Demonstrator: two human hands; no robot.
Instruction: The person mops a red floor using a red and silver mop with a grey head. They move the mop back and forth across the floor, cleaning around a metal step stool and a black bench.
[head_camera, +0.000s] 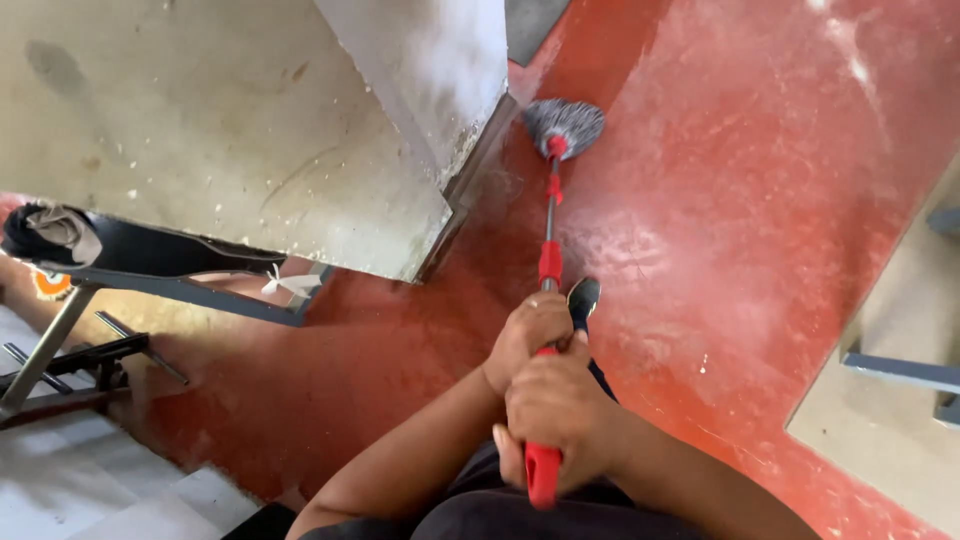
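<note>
A mop with a red and metal handle (549, 225) runs from my hands out to a grey stringy head (565, 125) on the red floor, right by the corner of a grey concrete pillar (300, 120). My left hand (527, 335) grips the handle higher up, near the red sleeve. Just below it, my right hand (556, 410) is wrapped around the red end of the handle. A dark shoe tip (583, 297) shows just past my left hand.
The red floor (760, 200) looks wet and streaked. A dark metal bench frame (150, 270) with a cloth on it stands at the left. Pale wall or step edges with a metal bar (900, 372) lie at the right. Light tiles (90, 490) are at lower left.
</note>
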